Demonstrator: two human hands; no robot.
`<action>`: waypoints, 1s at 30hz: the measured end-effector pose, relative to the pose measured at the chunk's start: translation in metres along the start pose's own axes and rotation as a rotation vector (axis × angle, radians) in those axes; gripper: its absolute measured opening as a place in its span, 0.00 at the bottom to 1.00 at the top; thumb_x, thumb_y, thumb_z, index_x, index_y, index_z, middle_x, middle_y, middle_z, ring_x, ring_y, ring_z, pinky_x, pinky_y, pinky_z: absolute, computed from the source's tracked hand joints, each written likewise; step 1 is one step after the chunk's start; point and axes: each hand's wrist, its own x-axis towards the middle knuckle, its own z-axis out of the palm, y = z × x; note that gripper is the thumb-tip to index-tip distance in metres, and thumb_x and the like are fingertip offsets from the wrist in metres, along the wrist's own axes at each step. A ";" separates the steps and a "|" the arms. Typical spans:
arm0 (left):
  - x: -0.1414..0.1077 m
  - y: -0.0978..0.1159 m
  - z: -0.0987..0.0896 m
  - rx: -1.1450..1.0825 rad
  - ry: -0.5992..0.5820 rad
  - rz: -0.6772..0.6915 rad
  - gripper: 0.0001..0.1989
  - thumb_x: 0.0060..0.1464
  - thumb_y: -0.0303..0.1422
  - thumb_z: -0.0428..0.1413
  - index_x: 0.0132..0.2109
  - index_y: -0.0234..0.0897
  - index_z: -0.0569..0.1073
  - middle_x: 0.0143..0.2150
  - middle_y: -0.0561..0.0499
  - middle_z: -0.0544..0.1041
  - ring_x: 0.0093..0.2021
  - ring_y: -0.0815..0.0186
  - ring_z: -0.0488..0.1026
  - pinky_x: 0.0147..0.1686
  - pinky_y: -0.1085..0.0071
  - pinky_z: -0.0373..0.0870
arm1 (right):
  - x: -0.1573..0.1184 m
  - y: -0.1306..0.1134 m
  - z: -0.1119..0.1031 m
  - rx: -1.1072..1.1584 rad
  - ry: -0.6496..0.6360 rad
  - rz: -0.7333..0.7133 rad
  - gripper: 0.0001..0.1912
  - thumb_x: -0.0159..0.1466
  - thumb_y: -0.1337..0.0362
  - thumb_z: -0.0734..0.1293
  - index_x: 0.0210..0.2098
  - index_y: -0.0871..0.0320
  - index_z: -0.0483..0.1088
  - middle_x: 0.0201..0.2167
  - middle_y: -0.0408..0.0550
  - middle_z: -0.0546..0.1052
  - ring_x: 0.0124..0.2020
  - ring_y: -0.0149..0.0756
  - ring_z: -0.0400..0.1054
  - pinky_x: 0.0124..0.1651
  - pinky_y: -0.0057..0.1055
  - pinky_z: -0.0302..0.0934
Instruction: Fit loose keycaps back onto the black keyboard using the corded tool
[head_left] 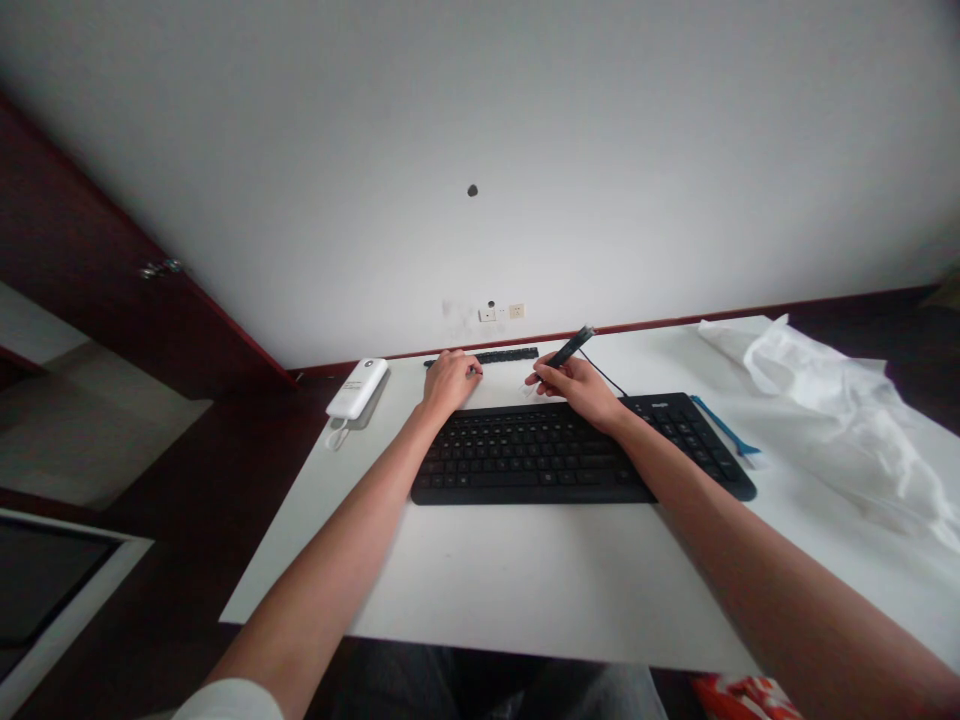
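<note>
A black keyboard [525, 465] lies on the white table. My right hand [581, 390] is above its upper edge, fingers closed round a slim black pen-shaped tool [571, 347]. The tool tilts, its lower end toward the table, where something small and whitish shows by the fingertips. Behind the keyboard's upper left part rests my left hand [450, 380], fingers curled and thumb near the forefinger; whether anything small is pinched there is hidden. A narrow dark strip with a bumpy surface [510, 355] runs along the table's back, partly behind the left hand.
At the left stands a white power bank [358, 390] with a short looped cable. A blue-handled brush [726, 428] lies right of the keyboard. Crumpled white plastic [840, 410] covers the table's right side [600, 590]. A wall with sockets [516, 311] rises behind.
</note>
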 end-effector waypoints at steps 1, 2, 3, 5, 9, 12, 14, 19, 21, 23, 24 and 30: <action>0.000 0.000 0.000 0.010 0.003 -0.001 0.04 0.59 0.30 0.61 0.39 0.44 0.81 0.40 0.49 0.78 0.46 0.58 0.71 0.49 0.64 0.68 | 0.000 0.000 0.000 0.001 0.000 -0.001 0.22 0.61 0.46 0.73 0.41 0.59 0.71 0.37 0.54 0.83 0.32 0.36 0.72 0.37 0.36 0.67; 0.001 0.001 0.000 0.019 0.007 -0.002 0.04 0.59 0.30 0.61 0.39 0.44 0.81 0.40 0.49 0.78 0.47 0.58 0.71 0.49 0.64 0.68 | 0.000 0.000 0.000 0.000 -0.001 -0.002 0.22 0.61 0.46 0.73 0.41 0.59 0.71 0.37 0.54 0.83 0.32 0.36 0.72 0.37 0.36 0.67; 0.001 0.001 -0.001 0.027 0.011 -0.005 0.04 0.59 0.30 0.61 0.39 0.44 0.81 0.42 0.49 0.78 0.48 0.58 0.71 0.50 0.64 0.69 | 0.000 0.000 0.000 -0.001 -0.002 -0.003 0.22 0.61 0.46 0.73 0.41 0.59 0.72 0.37 0.54 0.83 0.32 0.36 0.72 0.37 0.36 0.68; 0.002 0.002 -0.001 0.038 0.015 -0.011 0.04 0.60 0.30 0.61 0.39 0.44 0.81 0.44 0.48 0.78 0.50 0.58 0.70 0.51 0.64 0.69 | 0.000 0.000 -0.001 -0.006 -0.003 0.000 0.22 0.60 0.46 0.73 0.40 0.58 0.72 0.37 0.54 0.83 0.32 0.37 0.72 0.37 0.36 0.68; 0.003 0.001 -0.002 0.041 0.004 -0.025 0.04 0.60 0.31 0.61 0.40 0.44 0.81 0.46 0.48 0.77 0.51 0.57 0.69 0.51 0.64 0.69 | -0.001 -0.001 -0.002 -0.019 0.005 0.012 0.22 0.61 0.46 0.73 0.40 0.58 0.72 0.38 0.55 0.83 0.32 0.37 0.72 0.38 0.37 0.69; 0.003 0.000 0.000 0.046 0.014 -0.033 0.03 0.60 0.31 0.62 0.39 0.44 0.80 0.45 0.48 0.76 0.51 0.56 0.69 0.51 0.64 0.69 | -0.002 -0.002 -0.002 -0.029 0.001 0.011 0.21 0.62 0.47 0.72 0.41 0.58 0.72 0.38 0.55 0.83 0.33 0.37 0.72 0.39 0.37 0.69; 0.003 0.000 0.002 0.047 0.027 -0.034 0.03 0.60 0.31 0.62 0.39 0.44 0.80 0.46 0.49 0.76 0.52 0.57 0.69 0.51 0.64 0.69 | -0.002 -0.002 -0.001 -0.038 0.001 0.010 0.20 0.62 0.47 0.72 0.42 0.58 0.72 0.38 0.55 0.83 0.33 0.37 0.72 0.39 0.37 0.68; 0.001 0.001 0.004 0.031 0.072 -0.043 0.07 0.59 0.30 0.62 0.45 0.45 0.78 0.48 0.49 0.76 0.53 0.58 0.69 0.51 0.65 0.70 | -0.003 -0.005 0.000 -0.065 0.005 0.017 0.20 0.64 0.48 0.71 0.42 0.58 0.71 0.39 0.55 0.83 0.33 0.37 0.72 0.40 0.37 0.68; 0.001 0.001 0.005 0.026 0.087 -0.043 0.10 0.59 0.30 0.63 0.47 0.45 0.77 0.48 0.49 0.76 0.53 0.58 0.69 0.51 0.65 0.70 | -0.002 -0.005 0.000 -0.067 0.009 0.022 0.20 0.64 0.47 0.71 0.43 0.58 0.71 0.38 0.55 0.83 0.34 0.37 0.72 0.41 0.37 0.68; 0.000 0.000 0.005 0.021 0.093 -0.042 0.11 0.58 0.30 0.63 0.48 0.45 0.76 0.49 0.49 0.75 0.53 0.58 0.69 0.51 0.65 0.70 | -0.002 -0.005 0.000 -0.068 0.012 0.026 0.21 0.63 0.47 0.71 0.43 0.58 0.71 0.38 0.55 0.83 0.34 0.37 0.72 0.41 0.37 0.68; 0.000 0.000 0.005 0.018 0.093 -0.043 0.12 0.58 0.30 0.64 0.49 0.45 0.76 0.49 0.49 0.75 0.53 0.58 0.69 0.52 0.65 0.70 | -0.002 -0.005 0.000 -0.069 0.012 0.028 0.22 0.63 0.46 0.72 0.43 0.58 0.71 0.38 0.55 0.83 0.33 0.37 0.72 0.41 0.37 0.69; 0.000 -0.002 0.007 0.011 0.101 -0.058 0.13 0.59 0.30 0.63 0.50 0.46 0.75 0.51 0.50 0.75 0.54 0.58 0.69 0.53 0.65 0.69 | -0.003 -0.005 0.000 -0.083 0.022 0.044 0.24 0.62 0.44 0.72 0.43 0.58 0.71 0.38 0.54 0.83 0.34 0.37 0.72 0.42 0.37 0.69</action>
